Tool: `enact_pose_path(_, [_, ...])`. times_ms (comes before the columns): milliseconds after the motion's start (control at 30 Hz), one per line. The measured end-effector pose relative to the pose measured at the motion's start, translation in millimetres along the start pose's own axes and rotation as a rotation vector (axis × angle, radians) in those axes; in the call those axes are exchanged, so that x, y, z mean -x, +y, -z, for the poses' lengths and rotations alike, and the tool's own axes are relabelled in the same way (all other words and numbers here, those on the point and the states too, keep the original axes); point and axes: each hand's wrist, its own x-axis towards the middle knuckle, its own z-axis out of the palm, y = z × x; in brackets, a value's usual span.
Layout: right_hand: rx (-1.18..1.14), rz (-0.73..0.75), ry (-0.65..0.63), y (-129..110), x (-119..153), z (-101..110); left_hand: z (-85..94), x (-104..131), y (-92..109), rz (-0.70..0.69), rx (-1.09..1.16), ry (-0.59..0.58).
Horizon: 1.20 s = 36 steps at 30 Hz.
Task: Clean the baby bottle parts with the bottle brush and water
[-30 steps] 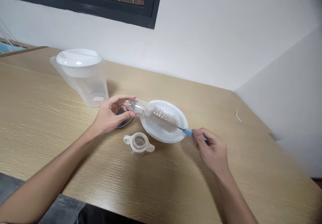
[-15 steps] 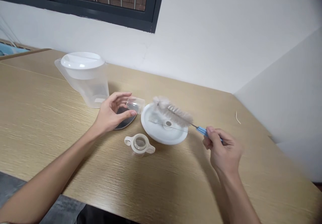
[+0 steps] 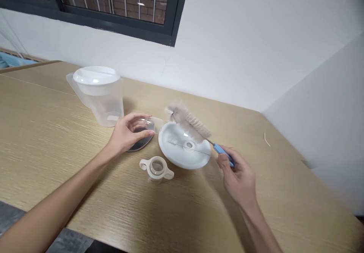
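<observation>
A small clear cup [image 3: 155, 124] lies sideways in my left hand [image 3: 129, 131], held between thumb and fingers above a dark round mat [image 3: 140, 143]. My right hand [image 3: 237, 171] grips the blue handle of a bristle brush [image 3: 190, 124]. The brush's pale, fluffy head hangs over a white bowl [image 3: 184, 162] with a round piece at its centre. A thin wire brush [image 3: 186, 147] lies across that bowl. In front of the bowl stands a small clear cup with a white two-handled ring [image 3: 157, 167].
A translucent pitcher [image 3: 105, 103] with a white lid stands at the back left. A short pale strip [image 3: 266, 139] lies on the wooden table [image 3: 119, 207] at the right. Behind are a wall and a dark-framed window [image 3: 170, 29].
My right hand has moved left, bringing the brush closer to the clear cup. The cup in my left hand has turned slightly. The view has tilted up a little.
</observation>
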Motion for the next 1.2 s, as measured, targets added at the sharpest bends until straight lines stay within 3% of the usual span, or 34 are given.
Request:
enact_pose_path(200, [0.103,0.128,-0.128,-3.8,3.8,-6.3,-2.7,1.4,7.6,0.055,0.029,-0.008])
enact_pose_path(467, [0.137,-0.046,0.057,8.4,1.0,-2.1,-4.0,3.7,16.0,0.083,0.133,0.019])
enact_pose_path(800, [0.094,0.057,-0.028,-4.7,4.2,-7.5,-4.8,4.0,3.3,0.062,0.050,-0.052])
enact_pose_path(1033, [0.077,0.010,-0.122,-1.7,5.1,-8.2,-4.9,8.1,-1.4,-0.014,-0.097,-0.040])
enact_pose_path(1200, [0.094,-0.054,-0.019,3.5,1.5,-4.6,-5.4,10.0,1.5,-0.053,-0.101,-0.026])
